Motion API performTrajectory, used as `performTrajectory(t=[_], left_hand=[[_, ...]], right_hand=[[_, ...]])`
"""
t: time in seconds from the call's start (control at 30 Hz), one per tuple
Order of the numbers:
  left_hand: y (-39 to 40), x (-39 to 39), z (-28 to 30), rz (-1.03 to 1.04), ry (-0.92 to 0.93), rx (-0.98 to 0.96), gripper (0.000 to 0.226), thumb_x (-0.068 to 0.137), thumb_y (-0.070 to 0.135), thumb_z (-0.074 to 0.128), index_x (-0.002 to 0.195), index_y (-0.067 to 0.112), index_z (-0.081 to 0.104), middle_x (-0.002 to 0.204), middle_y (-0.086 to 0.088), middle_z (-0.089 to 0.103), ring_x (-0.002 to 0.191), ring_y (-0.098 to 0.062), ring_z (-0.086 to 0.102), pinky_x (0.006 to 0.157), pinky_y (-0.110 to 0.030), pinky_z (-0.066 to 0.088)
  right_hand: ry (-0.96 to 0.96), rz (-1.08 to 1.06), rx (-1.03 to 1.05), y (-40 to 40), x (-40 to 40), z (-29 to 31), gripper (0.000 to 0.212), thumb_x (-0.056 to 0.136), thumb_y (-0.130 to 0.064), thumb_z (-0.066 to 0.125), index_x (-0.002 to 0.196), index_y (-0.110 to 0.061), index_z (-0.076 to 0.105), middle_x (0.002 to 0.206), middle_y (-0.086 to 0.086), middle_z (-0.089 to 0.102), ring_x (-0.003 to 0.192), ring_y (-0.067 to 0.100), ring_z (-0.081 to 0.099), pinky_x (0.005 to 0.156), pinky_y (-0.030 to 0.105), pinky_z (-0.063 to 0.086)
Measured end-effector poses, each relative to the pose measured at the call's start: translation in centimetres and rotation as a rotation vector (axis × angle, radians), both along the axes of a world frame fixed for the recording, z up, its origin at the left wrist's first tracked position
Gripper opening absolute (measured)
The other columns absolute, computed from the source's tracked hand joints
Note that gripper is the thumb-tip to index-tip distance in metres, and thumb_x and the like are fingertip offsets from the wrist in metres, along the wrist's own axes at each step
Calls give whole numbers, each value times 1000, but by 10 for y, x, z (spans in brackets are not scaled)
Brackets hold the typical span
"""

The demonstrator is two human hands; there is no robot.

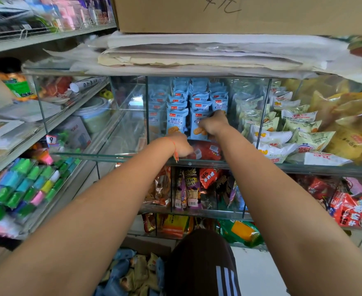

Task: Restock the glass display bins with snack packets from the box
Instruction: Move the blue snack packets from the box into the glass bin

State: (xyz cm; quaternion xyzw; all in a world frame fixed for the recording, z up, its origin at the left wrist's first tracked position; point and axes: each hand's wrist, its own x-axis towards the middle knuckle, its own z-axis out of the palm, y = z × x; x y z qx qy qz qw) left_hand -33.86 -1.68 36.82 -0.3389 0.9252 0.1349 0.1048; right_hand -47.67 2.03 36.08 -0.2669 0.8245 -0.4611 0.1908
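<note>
The blue snack packets (177, 122) stand upright in tight rows inside the middle glass bin (147, 116), and from my seat the front row looks the likeliest to go: I judge that any sideways nudge could tip a packet forward over the low front edge, or knock the row flat onto the red packet (208, 150) lying at the bin's front. My right hand (213, 124) is curled on the front-right packet, fingers pinching its upper part; my left hand (181, 146) sits lower, at the front lip, fingers bent down onto or beside the red packet, though I cannot tell whether it actually grips anything. The supply of loose packets (133, 272) lies well below, near my knee, far from both hands.
</note>
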Motion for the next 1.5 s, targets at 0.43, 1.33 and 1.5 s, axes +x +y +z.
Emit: performTrajectory(t=[0.43,1.33,1.5], left_hand=[[1,0,0,30,151,-27,40,92,29,51,123,4,59,127,-12,52,98,-22,51,87,-34,47],[-25,342,-267,728,413,330,24,92,23,51,93,10,71,104,-16,70,97,-32,64,76,-31,47],[-45,348,-390,758,198,550,30,98,17,44,72,8,54,80,-14,58,89,-30,59,69,-36,46]], right_hand=[[38,-43,-59,4,2,2,49,81,-16,63,122,-6,39,114,8,57,101,23,59,82,32,51],[273,716,425,-20,319,-265,22,92,-17,53,93,-3,70,96,19,68,93,31,63,76,33,46],[94,764,687,-39,321,-400,29,98,-24,48,108,-3,64,110,20,65,104,35,61,84,37,48]])
